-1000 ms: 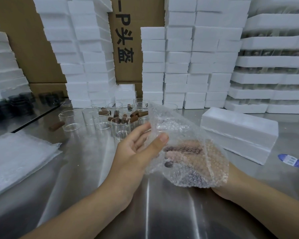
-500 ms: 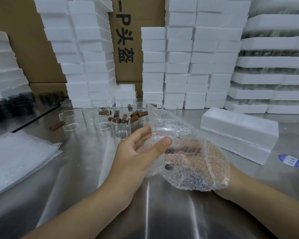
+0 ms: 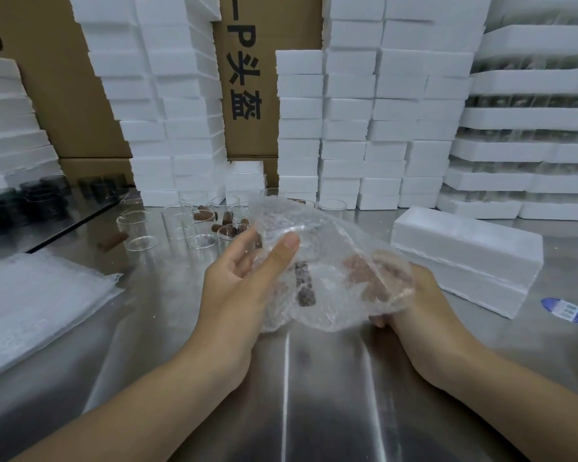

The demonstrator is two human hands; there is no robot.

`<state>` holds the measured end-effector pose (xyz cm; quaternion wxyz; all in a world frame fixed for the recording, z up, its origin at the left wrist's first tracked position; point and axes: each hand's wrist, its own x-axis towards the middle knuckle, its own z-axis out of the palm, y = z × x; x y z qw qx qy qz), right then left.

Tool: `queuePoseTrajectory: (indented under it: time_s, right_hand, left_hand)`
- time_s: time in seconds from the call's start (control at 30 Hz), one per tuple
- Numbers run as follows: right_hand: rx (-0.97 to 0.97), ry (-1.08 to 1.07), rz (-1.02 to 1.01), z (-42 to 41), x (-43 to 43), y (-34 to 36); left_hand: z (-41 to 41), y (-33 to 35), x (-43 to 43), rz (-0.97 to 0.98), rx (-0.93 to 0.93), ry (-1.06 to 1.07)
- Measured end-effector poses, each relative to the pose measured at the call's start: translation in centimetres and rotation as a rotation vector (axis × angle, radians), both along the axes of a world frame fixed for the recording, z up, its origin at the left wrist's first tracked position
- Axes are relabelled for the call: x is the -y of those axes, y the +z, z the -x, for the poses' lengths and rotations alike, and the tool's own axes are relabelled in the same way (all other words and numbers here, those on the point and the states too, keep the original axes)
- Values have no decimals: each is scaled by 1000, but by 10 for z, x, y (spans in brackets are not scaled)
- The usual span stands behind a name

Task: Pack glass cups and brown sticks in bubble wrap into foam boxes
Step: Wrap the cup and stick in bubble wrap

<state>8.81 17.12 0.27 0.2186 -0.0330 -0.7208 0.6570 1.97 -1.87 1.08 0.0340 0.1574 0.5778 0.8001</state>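
Wrapped brown stick (image 3: 305, 285) turned upright, bubble wrap (image 3: 327, 241) crumpled

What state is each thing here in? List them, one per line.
Bubble wrap: crumpled, held above the table by both hands.
Left hand: pinches the wrap, thumb on top.
Right hand: grips the wrap from beneath.
Wrapped brown stick: inside the wrap, seen through it.
Loose brown stick: lying on the table.
Glass cups: upright, some holding sticks.
Foam box: closed, on the table.
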Motion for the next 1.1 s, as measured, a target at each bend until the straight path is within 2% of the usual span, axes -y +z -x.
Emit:
queuePoseTrajectory:
  time_s: [0.1, 0.17, 0.27, 0.37, 0.47, 0.57, 0.7, 0.83, 0.93, 1.1]
  right_hand:
    - [23, -143, 195, 1, -1, 3]
    - [-7, -114, 294, 0, -2, 5]
    - [-11, -28, 240, 3, 1, 10]
    - [-37, 76, -18, -2, 2, 5]
    - [-79, 118, -127, -9, 6, -3]
    - [-54, 96, -95, -2, 5, -2]
    - [-102, -56, -11, 0, 5, -6]
    - [-206, -175, -104, -1, 1, -5]
    - [-210, -243, -151, -1, 1, -4]
    - [-222, -131, -27, -2, 6, -4]
  left_hand:
    - [6, -3, 2, -21, 19, 88]
    - [5, -4, 0, -30, 32, 84]
    - [3, -4, -2, -35, 39, 87]
    - [3, -5, -2, -54, 42, 85]
    - [2, -4, -2, -55, 39, 75]
    - [4, -6, -3, -61, 61, 59]
    - [6, -6, -2, -72, 102, -17]
    - [4, -3, -1, -41, 87, -34]
    - [3, -3, -2, -53, 73, -34]
    - [2, -2, -1, -43, 65, -63]
